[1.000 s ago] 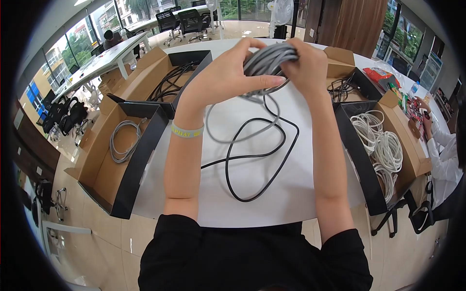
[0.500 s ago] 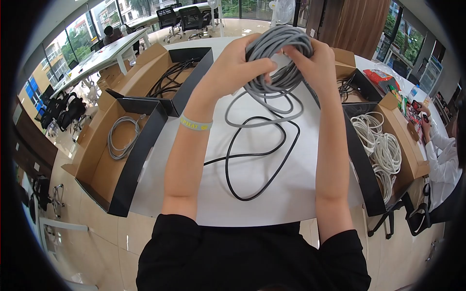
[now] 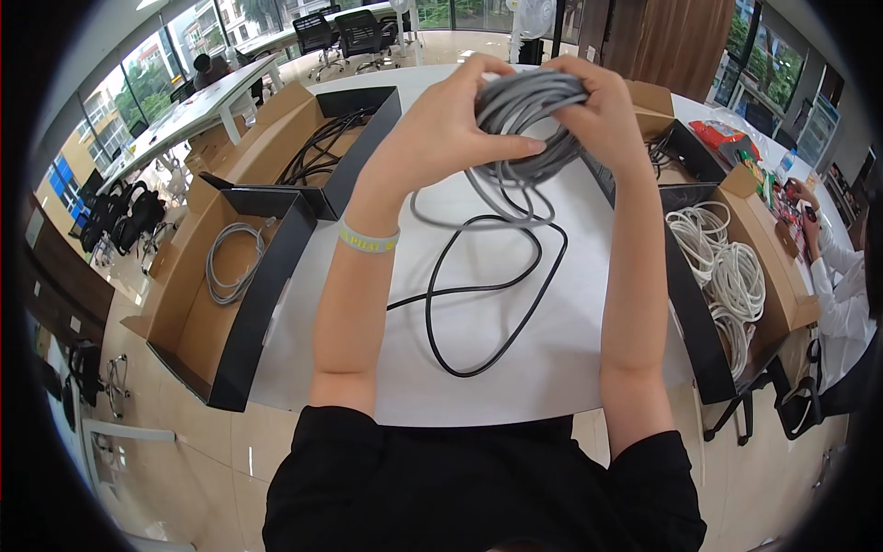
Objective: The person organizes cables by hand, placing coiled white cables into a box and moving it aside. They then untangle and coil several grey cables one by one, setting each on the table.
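Observation:
Both hands are raised over the white table [image 3: 386, 368], gripping one bundle of grey cable [image 3: 524, 110]. My left hand [image 3: 451, 124] holds the coil's left side, thumb laid across it; a pale wristband circles that wrist. My right hand [image 3: 607, 106] clasps the coil's right side. A few grey loops hang loose under the bundle and reach the tabletop. Below them a black cable [image 3: 487, 294] lies in wide loops on the table, touched by neither hand.
A cardboard box [image 3: 184, 313] at the left holds a small grey cable coil [image 3: 225, 262]. Behind it another box [image 3: 276, 138] holds black cables. The box [image 3: 782, 276] at the right holds white cable coils [image 3: 727, 276]. A seated person's sleeve [image 3: 842, 294] shows at the far right.
The grey coil, spread wider half a second ago, is now gathered tighter between both hands. The hanging loops have shortened. The black cable has not moved.

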Available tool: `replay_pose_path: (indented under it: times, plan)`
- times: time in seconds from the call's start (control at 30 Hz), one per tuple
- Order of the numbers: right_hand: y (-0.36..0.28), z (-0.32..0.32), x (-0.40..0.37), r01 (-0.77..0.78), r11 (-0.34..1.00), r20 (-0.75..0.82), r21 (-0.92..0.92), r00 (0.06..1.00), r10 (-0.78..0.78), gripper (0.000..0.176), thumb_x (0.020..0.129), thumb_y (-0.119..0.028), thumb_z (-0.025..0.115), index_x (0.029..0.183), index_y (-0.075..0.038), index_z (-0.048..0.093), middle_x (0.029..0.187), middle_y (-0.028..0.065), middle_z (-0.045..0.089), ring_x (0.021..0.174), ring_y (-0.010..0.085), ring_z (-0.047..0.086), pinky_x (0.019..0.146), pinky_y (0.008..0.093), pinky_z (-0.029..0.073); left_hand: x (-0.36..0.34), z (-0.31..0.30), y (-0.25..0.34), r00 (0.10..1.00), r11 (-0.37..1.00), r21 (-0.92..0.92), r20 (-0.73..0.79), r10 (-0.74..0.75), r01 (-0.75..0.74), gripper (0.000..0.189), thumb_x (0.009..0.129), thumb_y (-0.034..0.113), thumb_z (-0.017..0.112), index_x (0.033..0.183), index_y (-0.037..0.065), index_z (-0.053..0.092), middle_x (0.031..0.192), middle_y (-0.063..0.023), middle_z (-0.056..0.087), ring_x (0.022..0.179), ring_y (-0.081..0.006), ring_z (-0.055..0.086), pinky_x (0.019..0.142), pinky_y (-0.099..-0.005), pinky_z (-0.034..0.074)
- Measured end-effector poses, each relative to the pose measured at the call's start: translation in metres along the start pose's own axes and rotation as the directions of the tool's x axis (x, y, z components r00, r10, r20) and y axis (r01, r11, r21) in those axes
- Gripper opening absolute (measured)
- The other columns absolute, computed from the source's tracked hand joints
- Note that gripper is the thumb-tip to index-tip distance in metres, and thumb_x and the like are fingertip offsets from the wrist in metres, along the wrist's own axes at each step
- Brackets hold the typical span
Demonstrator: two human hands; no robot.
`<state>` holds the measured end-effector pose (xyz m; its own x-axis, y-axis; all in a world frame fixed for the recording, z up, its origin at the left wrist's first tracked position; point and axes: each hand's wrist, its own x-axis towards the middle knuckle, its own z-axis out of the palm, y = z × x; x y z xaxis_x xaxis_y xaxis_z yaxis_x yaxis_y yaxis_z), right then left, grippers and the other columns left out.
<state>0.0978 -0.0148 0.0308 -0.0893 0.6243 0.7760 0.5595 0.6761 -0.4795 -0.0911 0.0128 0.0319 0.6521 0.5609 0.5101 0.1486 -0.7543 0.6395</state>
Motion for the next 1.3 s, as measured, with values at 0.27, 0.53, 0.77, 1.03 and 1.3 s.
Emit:
replay_pose_path:
  times: [0.27, 0.53, 0.77, 1.03, 1.3]
  plan:
    - [0.012, -0.037, 0.0, 0.141, 0.887, -0.331, 0.439, 0.944, 0.014, 0.012, 0.073, 0.002, 0.054, 0.084, 0.002, 0.059, 0.066, 0.0017, 0.055, 0.058, 0.0066, 0.05, 0.055, 0.0187, 0.04, -0.005, -0.021, -0.03, 0.998, 0.914, 0.405, -0.05, 0.037, -0.014, 0.059, 0.078, 0.036, 0.058, 0.124, 0.003, 0.044, 0.111, -0.0139, 0.053, 0.104, -0.0243, 0.051, 0.089, -0.0319, 0.038]
    - [0.003, -0.053, -0.003, 0.16, 0.928, -0.535, 0.336, 0.844, 0.048, 0.01, 0.075, -0.002, 0.059, 0.083, 0.002, 0.06, 0.061, 0.0022, 0.052, 0.056, 0.0071, 0.048, 0.056, 0.021, 0.044, -0.011, -0.054, -0.035, 0.954, 0.905, 0.308, -0.028, -0.299, 0.293, 0.029, 0.084, 0.029, 0.054, 0.088, 0.003, 0.064, 0.071, 0.0, 0.056, 0.063, -0.0074, 0.05, 0.057, -0.0204, 0.039]
    - [0.008, -0.053, -0.003, 0.145, 0.901, -0.63, 0.409, 0.759, 0.164, 0.007, 0.074, -0.004, 0.061, 0.078, 0.001, 0.059, 0.06, 0.0019, 0.051, 0.052, 0.0076, 0.046, 0.055, 0.0223, 0.045, -0.018, -0.078, -0.036, 0.975, 0.994, 0.07, -0.215, -0.062, 0.079, 0.032, 0.087, 0.034, 0.051, 0.077, 0.006, 0.062, 0.07, 0.0023, 0.058, 0.061, -0.0042, 0.05, 0.056, -0.0173, 0.039]
    - [0.034, -0.034, 0.0, -0.13, 0.888, -0.396, 0.442, 0.859, 0.323, 0.007, 0.072, -0.005, 0.062, 0.074, 0.0, 0.059, 0.059, 0.0009, 0.051, 0.049, 0.0069, 0.046, 0.046, 0.0197, 0.036, -0.024, -0.076, -0.022, 0.984, 0.987, -0.13, 0.14, 0.109, -0.09, 0.032, 0.088, 0.029, 0.05, 0.085, -0.002, 0.06, 0.09, -0.0082, 0.06, 0.081, -0.0132, 0.057, 0.077, -0.0246, 0.045]
    - [0.037, -0.013, 0.001, -0.308, 0.934, -0.259, 0.182, 0.901, 0.348, 0.013, 0.07, -0.01, 0.061, 0.078, 0.0, 0.061, 0.056, 0.0017, 0.053, 0.048, 0.0072, 0.048, 0.046, 0.0216, 0.037, -0.026, -0.072, -0.018, 0.942, 0.939, -0.324, 0.261, 0.209, -0.118, 0.035, 0.083, 0.033, 0.055, 0.082, -0.002, 0.063, 0.105, -0.0181, 0.057, 0.098, -0.0222, 0.055, 0.086, -0.0332, 0.04]
